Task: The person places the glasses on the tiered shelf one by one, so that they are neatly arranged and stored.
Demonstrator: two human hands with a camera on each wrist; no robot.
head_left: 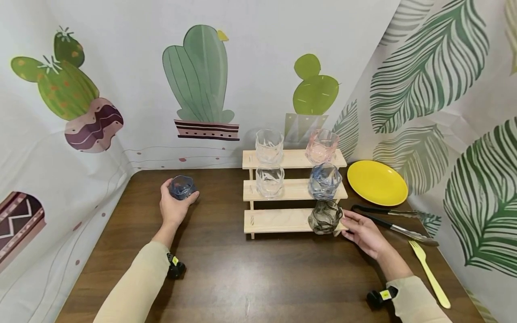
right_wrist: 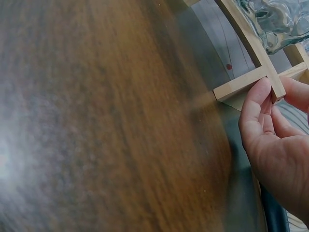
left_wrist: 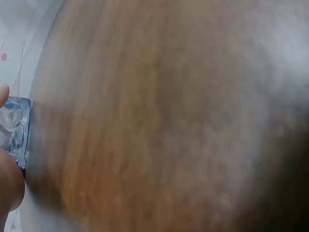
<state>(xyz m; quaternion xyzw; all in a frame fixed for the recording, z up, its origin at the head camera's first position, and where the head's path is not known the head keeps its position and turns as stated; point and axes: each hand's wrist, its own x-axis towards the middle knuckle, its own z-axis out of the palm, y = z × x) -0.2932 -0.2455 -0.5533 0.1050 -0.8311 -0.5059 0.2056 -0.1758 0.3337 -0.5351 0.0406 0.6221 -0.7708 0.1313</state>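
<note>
My left hand point(head_left: 174, 207) grips a blue glass cup point(head_left: 183, 187) at the left of the table, thumb and fingers around its sides. In the left wrist view, only an edge of that blue cup point(left_wrist: 17, 128) shows between the fingers. A three-tier wooden rack point(head_left: 278, 220) stands right of the middle. At the right end of its lowest shelf, my right hand point(head_left: 365, 233) pinches the wood, as the right wrist view shows at the shelf end point(right_wrist: 276, 87). Just beside those fingers, a dark smoky glass cup point(head_left: 325, 217) sits on that shelf.
The rack's upper shelves hold two clear cups, one at the top point(head_left: 269, 146) and one in the middle point(head_left: 270, 181), plus a pink cup point(head_left: 322, 147) and a blue cup point(head_left: 325, 181). A yellow plate point(head_left: 377, 182), tongs point(head_left: 400, 229) and a yellow fork point(head_left: 430, 273) lie to the right.
</note>
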